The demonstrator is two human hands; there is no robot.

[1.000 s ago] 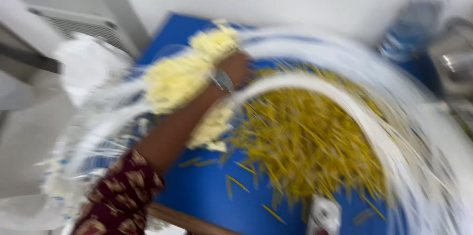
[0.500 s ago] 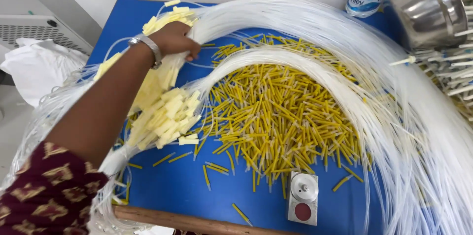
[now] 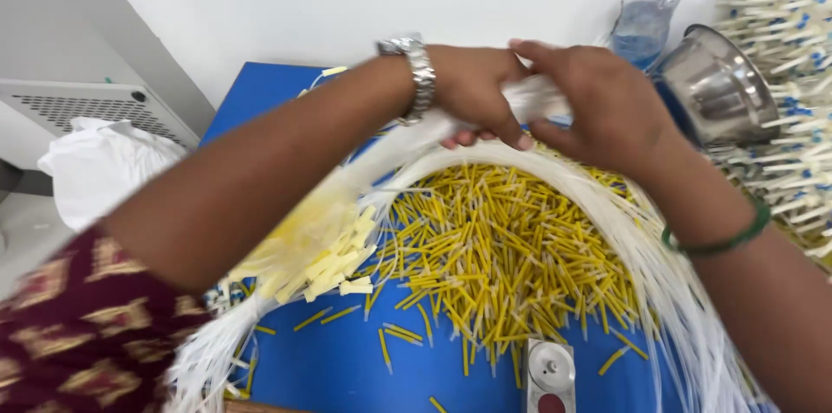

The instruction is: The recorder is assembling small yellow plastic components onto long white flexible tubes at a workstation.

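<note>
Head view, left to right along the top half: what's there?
White vent panel → white bag → left hand with metal watch → right hand → plastic bottle → steel bowl → rack of white sticks.

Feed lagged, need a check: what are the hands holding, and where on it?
Both hands, left hand and right hand, grip the white tube bundle at the top of its arch.

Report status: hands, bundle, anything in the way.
Left hand and right hand both grip white tube bundle. Loose yellow sleeves underneath. Steel bowl close beside right hand.
</note>
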